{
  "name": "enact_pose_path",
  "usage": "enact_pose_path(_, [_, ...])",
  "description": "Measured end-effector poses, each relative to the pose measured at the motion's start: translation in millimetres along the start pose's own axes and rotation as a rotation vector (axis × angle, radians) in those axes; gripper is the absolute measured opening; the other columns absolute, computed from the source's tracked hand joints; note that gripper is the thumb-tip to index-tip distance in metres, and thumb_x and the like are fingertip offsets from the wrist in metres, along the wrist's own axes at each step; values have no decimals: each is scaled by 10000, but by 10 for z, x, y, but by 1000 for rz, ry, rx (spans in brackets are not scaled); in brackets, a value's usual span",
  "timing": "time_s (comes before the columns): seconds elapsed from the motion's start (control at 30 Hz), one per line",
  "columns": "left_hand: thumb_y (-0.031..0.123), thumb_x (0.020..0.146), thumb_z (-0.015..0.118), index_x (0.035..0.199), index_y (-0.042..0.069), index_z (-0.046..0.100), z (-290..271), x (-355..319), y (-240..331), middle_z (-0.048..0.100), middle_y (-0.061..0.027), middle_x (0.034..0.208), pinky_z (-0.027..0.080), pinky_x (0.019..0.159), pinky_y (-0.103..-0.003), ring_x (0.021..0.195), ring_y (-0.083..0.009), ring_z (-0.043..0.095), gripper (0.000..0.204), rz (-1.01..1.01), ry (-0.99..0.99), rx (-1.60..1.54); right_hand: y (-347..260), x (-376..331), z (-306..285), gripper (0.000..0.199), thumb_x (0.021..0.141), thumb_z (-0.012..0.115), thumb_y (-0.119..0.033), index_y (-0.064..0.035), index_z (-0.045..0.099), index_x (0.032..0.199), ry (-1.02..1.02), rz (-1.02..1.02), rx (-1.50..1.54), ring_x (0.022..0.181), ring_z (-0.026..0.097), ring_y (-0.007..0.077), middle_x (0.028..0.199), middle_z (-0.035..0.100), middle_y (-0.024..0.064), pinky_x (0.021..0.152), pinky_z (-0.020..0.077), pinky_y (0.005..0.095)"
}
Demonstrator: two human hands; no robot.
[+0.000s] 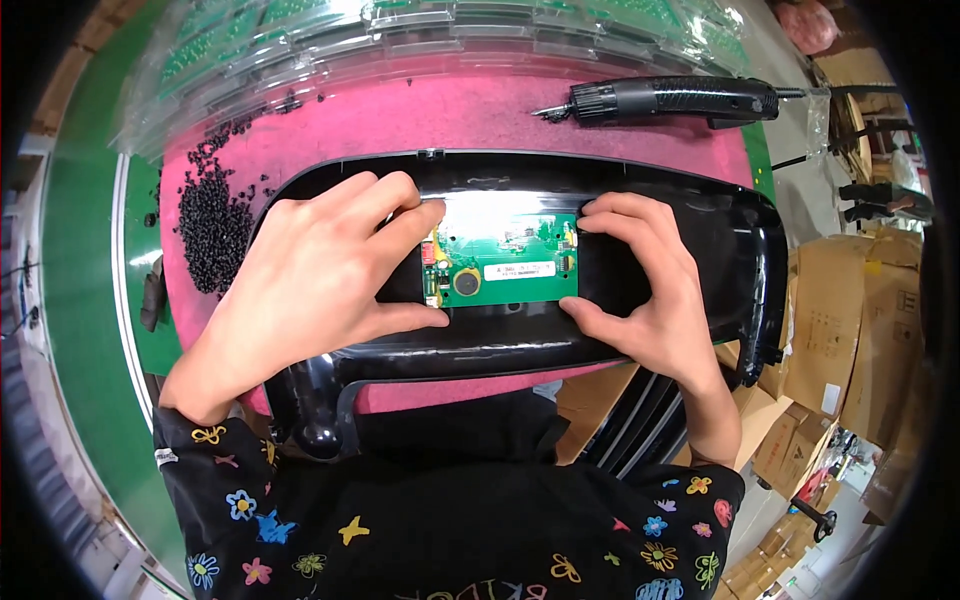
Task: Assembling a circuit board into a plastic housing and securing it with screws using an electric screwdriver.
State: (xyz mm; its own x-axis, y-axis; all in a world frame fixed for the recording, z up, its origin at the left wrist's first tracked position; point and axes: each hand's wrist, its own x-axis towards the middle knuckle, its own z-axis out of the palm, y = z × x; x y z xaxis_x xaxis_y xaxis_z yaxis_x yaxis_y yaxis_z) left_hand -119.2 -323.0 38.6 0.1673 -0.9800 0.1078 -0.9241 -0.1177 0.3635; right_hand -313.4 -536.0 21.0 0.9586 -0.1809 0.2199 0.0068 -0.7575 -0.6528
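A green circuit board with a white label and a round dark part is held level between my two hands, over the middle of a long black plastic housing. My left hand grips the board's left end, its thumb at the lower corner and fingers at the upper one. At the opposite end, the thumb and fingers of my right hand pinch the right corners. Whether the board rests on the housing or hangs just above it, I cannot tell. The housing lies open side up on a pink mat.
A black electric screwdriver lies beyond the housing, bit pointing left. Small black screws are heaped at the left of the mat. Clear plastic trays with green boards line the back. Cardboard boxes stand at the right.
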Motion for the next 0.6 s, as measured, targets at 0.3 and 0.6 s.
enact_pose_path(0.3, [322, 535, 857, 1130, 30, 634, 2, -10, -8, 576, -51, 961, 476, 609, -356, 815, -241, 583, 699, 8, 3, -1, -5, 2, 6, 544, 605, 812, -55, -13, 602, 1106, -8, -1, -24, 1080, 542, 343, 1167, 571, 144, 933, 453, 411])
enact_pose_path(0.6, [321, 556, 864, 1158, 40, 626, -18, -21, 6, 572, -39, 977, 468, 601, -344, 845, -222, 595, 706, 24, 19, 22, -108, -13, -71, 674, 641, 816, -76, -26, 520, 1244, -90, 57, -69, 1113, 514, 352, 1216, 532, 165, 981, 423, 413])
